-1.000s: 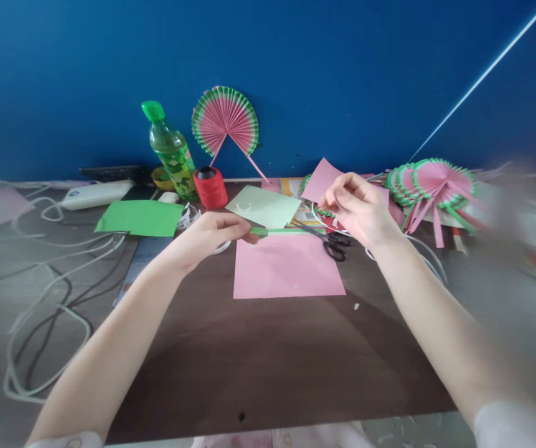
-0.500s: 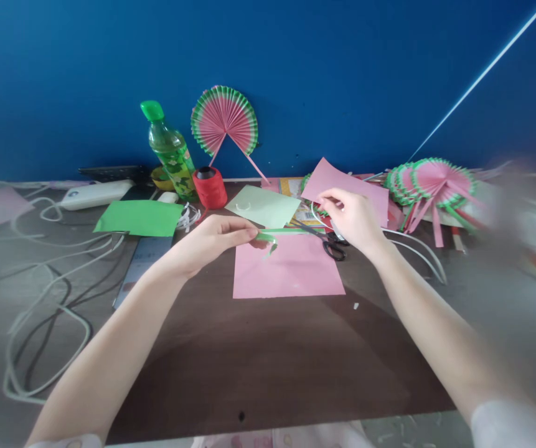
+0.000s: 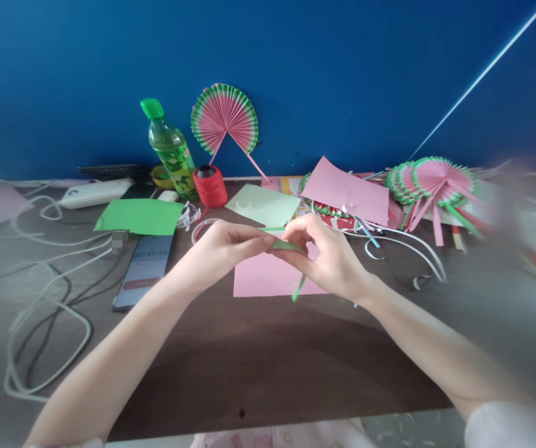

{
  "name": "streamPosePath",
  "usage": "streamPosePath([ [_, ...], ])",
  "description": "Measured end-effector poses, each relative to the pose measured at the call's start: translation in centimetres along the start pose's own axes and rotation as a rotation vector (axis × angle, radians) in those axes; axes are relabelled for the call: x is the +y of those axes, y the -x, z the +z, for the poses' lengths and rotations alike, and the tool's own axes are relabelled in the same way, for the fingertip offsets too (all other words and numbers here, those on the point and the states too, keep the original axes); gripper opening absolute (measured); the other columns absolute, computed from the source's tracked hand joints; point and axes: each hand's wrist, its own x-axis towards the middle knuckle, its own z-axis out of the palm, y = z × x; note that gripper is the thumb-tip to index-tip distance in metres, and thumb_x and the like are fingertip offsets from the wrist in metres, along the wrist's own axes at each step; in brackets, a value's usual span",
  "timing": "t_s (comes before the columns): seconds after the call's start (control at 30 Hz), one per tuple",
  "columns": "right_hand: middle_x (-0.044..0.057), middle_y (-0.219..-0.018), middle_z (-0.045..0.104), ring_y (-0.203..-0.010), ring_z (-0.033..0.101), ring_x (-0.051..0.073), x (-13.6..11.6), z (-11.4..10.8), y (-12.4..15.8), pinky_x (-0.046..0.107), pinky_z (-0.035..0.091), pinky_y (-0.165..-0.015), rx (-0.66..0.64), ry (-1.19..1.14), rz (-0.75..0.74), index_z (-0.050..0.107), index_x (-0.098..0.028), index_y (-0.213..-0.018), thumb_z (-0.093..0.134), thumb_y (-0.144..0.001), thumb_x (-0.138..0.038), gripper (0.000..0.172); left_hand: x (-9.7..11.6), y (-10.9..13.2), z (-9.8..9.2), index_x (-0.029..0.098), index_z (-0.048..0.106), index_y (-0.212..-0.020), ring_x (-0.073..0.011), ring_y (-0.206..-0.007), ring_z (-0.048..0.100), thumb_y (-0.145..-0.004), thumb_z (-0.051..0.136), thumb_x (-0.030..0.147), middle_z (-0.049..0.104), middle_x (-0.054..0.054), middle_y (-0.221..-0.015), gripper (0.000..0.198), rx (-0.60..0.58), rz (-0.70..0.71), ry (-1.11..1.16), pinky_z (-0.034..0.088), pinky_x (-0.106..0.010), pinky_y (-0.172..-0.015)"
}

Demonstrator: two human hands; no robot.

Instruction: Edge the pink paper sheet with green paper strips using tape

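Note:
Both hands meet over a pink paper sheet and pinch a narrow folded piece of green paper between them. My left hand is closed on its left end, thumb on the near side. My right hand grips the other end with bent fingers. A thin green strip end dangles below the right hand. Behind the hands lies a pale green sheet, with another pink sheet to its right. The right hand covers the place where the scissors lay.
A pleated pink-and-green paper fan leans on the blue wall, and more fans lie at right. At left are a green bottle, a red thread spool, a green sheet, a phone and loose white cables.
My right hand has come left and down to join the left hand and grip the green paper. The left hand has shifted slightly right. The dangling strip end now hangs farther right.

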Motion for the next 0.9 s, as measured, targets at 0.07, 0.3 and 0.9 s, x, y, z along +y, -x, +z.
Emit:
streamPosePath([
  [0.07,-0.004,-0.066,0.05,-0.056,0.046,0.008,-0.1,-0.2,0.0,0.022,0.037,-0.052,-0.001,0.013,-0.003,0.044,-0.022,-0.087,0.057,-0.084,-0.034,0.018,0.1,0.1,0.0,0.018,0.073,-0.076,-0.0183,-0.081,0.063,-0.076,0.058,0.035,0.072,0.0,-0.079,0.023,0.024,0.007,-0.02,0.047,-0.025,-0.073],
  [0.3,-0.002,-0.072,0.056,-0.056,0.048,0.008,-0.4,-0.2,0.0,0.022,0.037,-0.051,0.026,0.099,-0.026,0.046,-0.022,-0.086,0.061,-0.08,-0.038,0.023,0.0,0.3,0.0,0.018,0.074,-0.078,-0.02,-0.08,0.062,-0.076,0.057,0.04,0.072,-0.001,-0.08,0.028,0.032,0.019,-0.119,0.047,-0.026,-0.068],
  [0.9,-0.004,-0.064,0.05,-0.058,0.045,0.007,-1.0,-1.3,-1.0,0.022,0.036,-0.053,-0.21,-0.42,0.313,0.049,-0.017,-0.075,0.065,-0.076,-0.036,0.024,0.3,0.7,-0.3,0.021,0.074,-0.078,-0.0168,-0.077,0.062,-0.076,0.059,0.037,0.072,0.0,-0.084,0.022,-0.033,0.102,-0.132,0.048,-0.024,-0.071],
])
